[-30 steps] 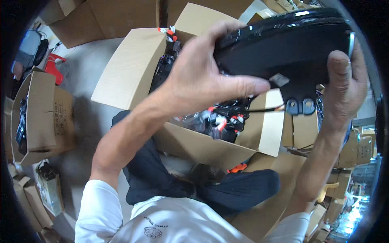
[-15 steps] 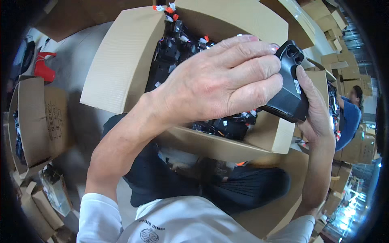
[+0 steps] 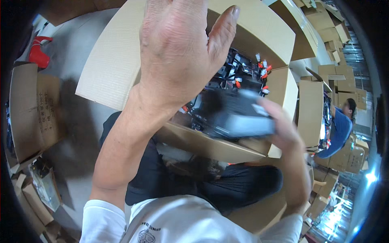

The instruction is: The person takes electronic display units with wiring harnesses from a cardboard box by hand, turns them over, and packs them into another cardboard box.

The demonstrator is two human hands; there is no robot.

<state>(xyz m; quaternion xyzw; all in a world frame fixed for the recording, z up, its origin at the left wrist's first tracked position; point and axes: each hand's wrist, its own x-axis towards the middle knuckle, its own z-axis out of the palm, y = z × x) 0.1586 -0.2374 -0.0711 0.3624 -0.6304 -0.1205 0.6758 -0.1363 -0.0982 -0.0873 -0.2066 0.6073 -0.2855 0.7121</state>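
Observation:
My left hand (image 3: 178,44) is raised over the left part of a large open carton (image 3: 202,141). Its thumb is stretched away from the palm; the fingertips run past the upper edge of the picture, and nothing shows in it. Low over the carton, my right hand (image 3: 281,125) grips one side of a black plastic housing (image 3: 243,115) with a small white label. Motion blurs both hand and housing. Beneath them the carton holds several black parts with wires and orange and white connectors (image 3: 265,71).
A brown carton (image 3: 24,113) stands at the left, near a red plastic object (image 3: 39,52). At the right is another carton (image 3: 310,113) with black parts, beside a person in blue (image 3: 339,131). Stacked boxes (image 3: 344,77) stand farther off.
My left hand has come off the black housing and moved up and left. My right hand has lowered the housing leftward over the carton, tilting it.

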